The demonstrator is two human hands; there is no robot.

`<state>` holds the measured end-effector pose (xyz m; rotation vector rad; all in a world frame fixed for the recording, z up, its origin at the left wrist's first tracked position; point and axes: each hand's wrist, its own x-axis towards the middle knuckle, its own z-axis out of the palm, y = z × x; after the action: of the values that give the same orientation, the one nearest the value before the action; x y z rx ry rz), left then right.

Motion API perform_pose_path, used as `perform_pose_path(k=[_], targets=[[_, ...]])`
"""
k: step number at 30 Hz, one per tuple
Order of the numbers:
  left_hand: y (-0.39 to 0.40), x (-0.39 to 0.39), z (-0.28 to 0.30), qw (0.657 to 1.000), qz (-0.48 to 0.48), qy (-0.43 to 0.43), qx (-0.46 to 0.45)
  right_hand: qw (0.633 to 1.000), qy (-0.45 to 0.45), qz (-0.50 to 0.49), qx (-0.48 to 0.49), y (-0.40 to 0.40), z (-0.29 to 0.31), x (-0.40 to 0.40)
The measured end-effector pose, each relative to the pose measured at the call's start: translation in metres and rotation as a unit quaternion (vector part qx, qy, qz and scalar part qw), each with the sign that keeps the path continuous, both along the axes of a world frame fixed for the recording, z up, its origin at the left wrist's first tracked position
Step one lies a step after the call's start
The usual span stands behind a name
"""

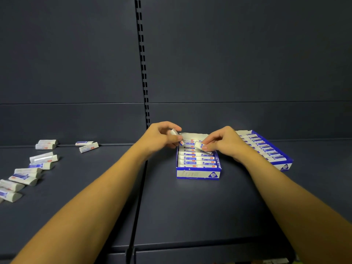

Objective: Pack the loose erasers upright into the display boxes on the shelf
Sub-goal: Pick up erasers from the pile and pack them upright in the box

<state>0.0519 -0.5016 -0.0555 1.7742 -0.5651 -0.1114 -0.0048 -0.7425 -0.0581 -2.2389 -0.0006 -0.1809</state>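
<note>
Head view, the only one supplied. Two blue-and-white display boxes stand on the dark shelf (190,216). The near display box (198,174) sits centre-right, directly under both hands; its visible rows are filled with erasers standing on edge, and only the rear portion, partly hidden by the hands, appears to have room. The far display box (282,162) lies just beside it to the right, partly behind the right forearm; every row that shows appears full.

The left hand (162,137) pinches one eraser (176,136) between thumb and fingers, held tilted above the rear left corner of the near box. The right hand (222,142) grips a second eraser (200,145) by its end, angled down over the rear rows. Neither piece is seated yet, as far as can be told.

Outstanding stock: loose erasers (28,172) lie flat on the left part of the shelf, well apart from the boxes, in a scattered line running from the rear wall toward the left edge, some stacked on one another. More than a dozen show.

Assessment: task well advanced but not complete. One box judged full, the second nearly so; the loose pile probably exceeds the remaining space.
</note>
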Motion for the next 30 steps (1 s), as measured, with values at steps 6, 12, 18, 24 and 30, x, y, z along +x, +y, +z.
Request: perform_pose_path(k=[6, 12, 18, 24, 30], targets=[[-0.001, -0.001, -0.016, 0.999, 0.023, -0.018, -0.038, 1.000, -0.013, 0.000, 0.013, 0.005, -0.010, 0.006], [-0.006, -0.004, -0.013, 0.998, 0.006, -0.062, -0.013, 0.999, -0.026, 0.017, 0.028, 0.005, -0.007, 0.007], [-0.007, -0.003, -0.017, 0.997, 0.015, -0.071, 0.031, 1.000, -0.016, 0.018, -0.011, 0.006, -0.005, 0.004], [-0.010, -0.006, -0.015, 0.989, 0.033, -0.132, 0.054, 1.000, -0.018, 0.016, -0.016, 0.006, 0.001, -0.004], [-0.011, -0.013, -0.010, 0.985, 0.026, -0.136, 0.104, 1.000, 0.003, 0.016, -0.022, 0.006, 0.003, -0.007]])
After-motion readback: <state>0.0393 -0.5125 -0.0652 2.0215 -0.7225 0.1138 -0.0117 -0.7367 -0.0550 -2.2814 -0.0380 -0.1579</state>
